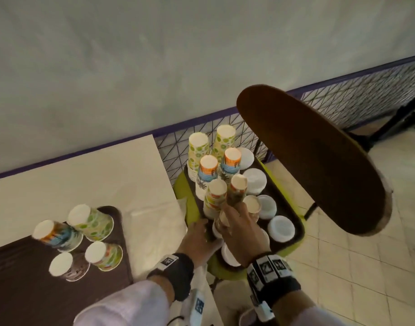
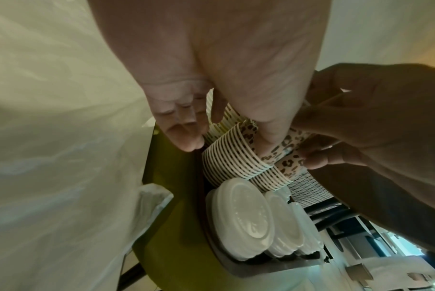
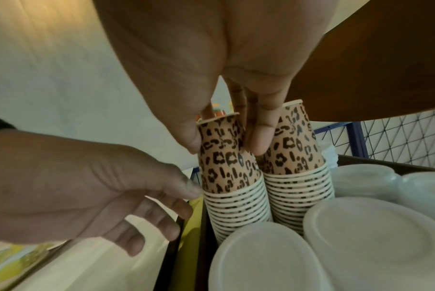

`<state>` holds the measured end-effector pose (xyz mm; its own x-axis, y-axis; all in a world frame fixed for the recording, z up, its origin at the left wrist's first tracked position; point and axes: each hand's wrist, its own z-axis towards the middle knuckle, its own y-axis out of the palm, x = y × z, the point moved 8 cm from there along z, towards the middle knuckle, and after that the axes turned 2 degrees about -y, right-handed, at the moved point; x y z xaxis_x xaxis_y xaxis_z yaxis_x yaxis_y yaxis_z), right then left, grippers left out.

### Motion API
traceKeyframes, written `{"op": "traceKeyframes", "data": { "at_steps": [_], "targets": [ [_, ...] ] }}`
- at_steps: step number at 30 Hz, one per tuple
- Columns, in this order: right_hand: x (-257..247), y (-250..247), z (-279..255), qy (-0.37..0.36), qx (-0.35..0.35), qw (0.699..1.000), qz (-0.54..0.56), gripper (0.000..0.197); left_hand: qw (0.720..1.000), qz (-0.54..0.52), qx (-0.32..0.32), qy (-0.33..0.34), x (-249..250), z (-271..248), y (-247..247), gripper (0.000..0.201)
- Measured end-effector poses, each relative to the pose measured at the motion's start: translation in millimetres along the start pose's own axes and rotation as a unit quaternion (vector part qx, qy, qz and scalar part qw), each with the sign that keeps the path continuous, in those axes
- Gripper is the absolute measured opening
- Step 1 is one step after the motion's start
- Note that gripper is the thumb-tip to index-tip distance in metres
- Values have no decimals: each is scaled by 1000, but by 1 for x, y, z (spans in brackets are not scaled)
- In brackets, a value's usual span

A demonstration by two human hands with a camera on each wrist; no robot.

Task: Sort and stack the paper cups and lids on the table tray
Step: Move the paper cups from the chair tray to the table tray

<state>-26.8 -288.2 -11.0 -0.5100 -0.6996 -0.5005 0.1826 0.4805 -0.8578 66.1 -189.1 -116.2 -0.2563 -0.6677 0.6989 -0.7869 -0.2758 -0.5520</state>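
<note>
A dark tray (image 1: 297, 220) on a green chair (image 1: 190, 208) holds stacks of upside-down paper cups and piles of white lids (image 1: 280, 228). My right hand (image 1: 232, 215) pinches the top leopard-print cup (image 3: 221, 153) of a leopard cup stack (image 3: 233, 212) between thumb and fingers. A second leopard stack (image 3: 298, 187) stands right beside it. My left hand (image 1: 206, 231) wraps the same stack lower down, thumb (image 2: 268, 133) on the print and fingers (image 2: 186, 137) by the rims. On the table, a brown tray (image 1: 25, 290) carries several single upside-down cups (image 1: 91, 222).
Green-dotted stacks (image 1: 198, 151) and orange-and-blue stacks (image 1: 207, 175) fill the back of the chair tray. A brown rounded board (image 1: 314, 156) overhangs its right side. A wire fence (image 1: 366, 95) runs behind. The white table (image 1: 84, 180) lies to the left.
</note>
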Motion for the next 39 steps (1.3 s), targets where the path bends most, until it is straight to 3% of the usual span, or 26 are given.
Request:
{"op": "traceKeyframes", "data": {
  "at_steps": [4, 10, 16, 20, 22, 26, 31, 35, 37, 39],
  "targets": [
    [-2, 11, 1, -18, -23, 1000, -12, 46, 999, 36, -14, 30, 14, 5, 0, 34],
    [1, 11, -4, -14, -39, 999, -21, 57, 997, 65, -32, 6, 6, 23, 11, 72],
    [7, 8, -5, -4, -13, 1000, -2, 52, 998, 42, -29, -29, -28, 53, 37, 88],
    [7, 6, -7, -16, 7, 1000, -12, 54, 999, 6, -18, -38, -52, 70, 50, 79],
    [4, 2, -9, -27, 27, 999, -15, 54, 999, -19, -17, -39, -35, 56, 39, 85],
    [-10, -7, -15, -57, 62, 996, -14, 50, 995, -101, -7, -6, 6, 17, 14, 50],
    [-38, -15, -26, -103, 85, 991, 8, 52, 974, -219, 48, 28, 16, -17, -6, 51],
    [-58, -18, -28, -126, 94, 987, 36, 59, 980, -169, 58, 88, 18, -37, -19, 37],
    [-67, -18, -27, -137, 84, 985, 57, 61, 979, -199, 20, 47, 6, -40, -17, 27],
    [-72, -22, -27, -146, 75, 983, 87, 62, 973, -230, 17, 0, 0, -42, -23, 45]
  ]
}}
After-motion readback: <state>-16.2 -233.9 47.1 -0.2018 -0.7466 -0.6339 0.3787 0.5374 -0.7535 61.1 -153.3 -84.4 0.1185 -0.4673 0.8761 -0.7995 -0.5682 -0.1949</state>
